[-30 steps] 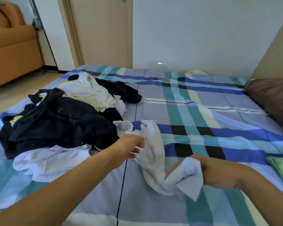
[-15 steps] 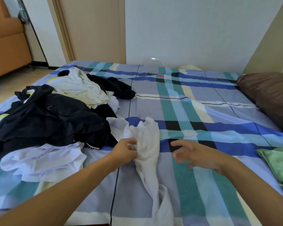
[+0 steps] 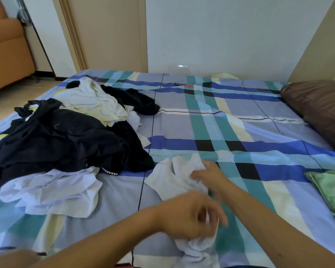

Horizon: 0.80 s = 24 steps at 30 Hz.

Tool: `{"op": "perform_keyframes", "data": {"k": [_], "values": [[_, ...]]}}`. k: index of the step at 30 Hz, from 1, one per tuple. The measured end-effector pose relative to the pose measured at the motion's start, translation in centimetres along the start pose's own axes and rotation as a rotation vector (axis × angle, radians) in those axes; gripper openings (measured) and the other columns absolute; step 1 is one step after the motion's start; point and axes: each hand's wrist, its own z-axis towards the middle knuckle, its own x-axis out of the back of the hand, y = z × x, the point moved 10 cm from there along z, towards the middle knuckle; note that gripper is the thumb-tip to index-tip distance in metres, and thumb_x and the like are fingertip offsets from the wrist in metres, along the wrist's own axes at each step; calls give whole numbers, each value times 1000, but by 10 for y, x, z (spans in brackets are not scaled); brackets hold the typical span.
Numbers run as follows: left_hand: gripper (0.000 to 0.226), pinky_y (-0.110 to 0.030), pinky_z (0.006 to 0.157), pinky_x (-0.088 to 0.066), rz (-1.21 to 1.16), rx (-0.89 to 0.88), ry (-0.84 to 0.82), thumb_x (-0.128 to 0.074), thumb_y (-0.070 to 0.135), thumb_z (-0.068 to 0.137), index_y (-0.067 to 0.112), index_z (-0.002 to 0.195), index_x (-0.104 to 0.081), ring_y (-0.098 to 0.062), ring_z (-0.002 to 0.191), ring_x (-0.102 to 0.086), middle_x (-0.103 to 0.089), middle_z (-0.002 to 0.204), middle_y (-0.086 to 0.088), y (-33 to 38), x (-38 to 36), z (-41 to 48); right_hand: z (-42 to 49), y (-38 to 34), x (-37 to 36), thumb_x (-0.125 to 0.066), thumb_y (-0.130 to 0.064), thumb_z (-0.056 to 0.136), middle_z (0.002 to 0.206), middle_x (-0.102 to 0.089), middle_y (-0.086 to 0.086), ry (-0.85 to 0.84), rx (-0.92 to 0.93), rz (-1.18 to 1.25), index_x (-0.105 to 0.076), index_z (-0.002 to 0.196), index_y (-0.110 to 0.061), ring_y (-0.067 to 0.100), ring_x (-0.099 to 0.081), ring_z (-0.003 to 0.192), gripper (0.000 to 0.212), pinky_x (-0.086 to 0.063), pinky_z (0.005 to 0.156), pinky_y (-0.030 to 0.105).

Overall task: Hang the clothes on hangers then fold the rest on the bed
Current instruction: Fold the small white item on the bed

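Gripping the near end of a soft white garment (image 3: 172, 180), the left hand (image 3: 190, 215) is motion-blurred, its fingers curled with a fold of white cloth showing between them. That end bunches into a wrinkled lump near the bed's front edge. Just beyond, the right hand (image 3: 211, 176) reaches in from the right, and its bent fingers hold the garment's rumpled far end. The garment lies as a long, limp strip on the bed (image 3: 240, 122), whose smooth sheet is a plaid of lavender, teal, blue, cream and black bands.

To the left lies a crumpled white shirt (image 3: 50, 190), thin and creased. Touching its far edge is a heap of black clothes (image 3: 56, 144), matte and deeply folded, with a short row of pearl-like beads (image 3: 108, 172) at its near hem. A pale cream garment (image 3: 93, 105) is draped on top of the heap's far side. At the right edge a green cloth (image 3: 333, 190) lies flat, well apart from the heap. Farther back on that side is a plump brown pillow (image 3: 321, 109) with a slight sheen. Beyond the bed stand a plain white wall, a wooden door (image 3: 104, 31) and an orange sofa (image 3: 6, 55).
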Motion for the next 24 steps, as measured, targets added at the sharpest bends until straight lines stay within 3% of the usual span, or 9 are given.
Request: {"op": "perform_keyframes", "data": {"k": [3,5,8,11,14,16,19,22,24], "values": [[13,-19,68,-44,-25,-12,731,-65,12,86,14,98,-70,-10,73,-59,-65,82,8,-1,105,-31,-6,-35,14,-66,-3,84,102,-75,7,-10,128,152,-70,112,-15,33,-68,102,31,-57,84,43],[28,-17,73,-42,44,124,1059,-71,26,87,23,113,-62,-3,87,-57,-62,101,11,-16,150,-63,-16,-62,23,-68,-1,78,107,-75,7,-41,220,245,-70,112,-16,32,-67,107,37,-54,98,47],[87,-20,93,-39,-188,374,976,-80,47,79,29,150,-34,-9,124,-48,-44,144,5,-65,163,-65,-39,-97,27,-58,17,83,95,-75,6,-195,372,409,-77,90,-18,21,-69,94,40,-54,90,37],[129,-34,107,-42,-512,386,666,-81,72,56,28,160,-17,-17,131,-53,-50,150,0,-82,139,-36,-58,-124,32,-58,18,76,93,-77,5,-297,489,571,-81,82,-20,18,-72,90,45,-58,84,32],[89,-33,94,-52,-751,279,363,-68,59,75,16,149,-44,-21,115,-66,-65,133,-7,-68,105,-10,-67,-139,46,-71,10,59,97,-77,6,-331,564,659,-81,88,-16,21,-71,96,40,-58,86,33],[61,-31,89,-53,-753,250,308,-67,48,84,12,133,-61,-23,110,-67,-70,125,-8,-58,91,-2,-68,-142,56,-69,14,64,98,-76,7,-325,559,673,-79,90,-14,22,-70,96,39,-58,84,34],[25,-27,70,-58,-807,234,523,-66,24,94,8,112,-70,-19,90,-73,-76,105,-8,-47,105,-2,-63,-139,75,-60,9,79,98,-77,6,-177,509,548,-74,97,-12,19,-71,90,31,-58,78,32],[27,-36,82,-61,-833,127,759,-63,20,96,5,117,-68,-26,102,-73,-75,112,-12,-37,144,-15,-52,-128,104,-64,0,91,102,-77,1,100,484,290,-70,109,-14,17,-71,87,24,-55,72,30],[26,-40,85,-60,-712,117,889,-64,20,96,6,118,-68,-29,103,-72,-76,111,-10,-30,165,-25,-49,-122,113,-69,-3,90,100,-75,7,191,488,274,-68,105,-8,22,-68,85,15,-52,74,35]]}}
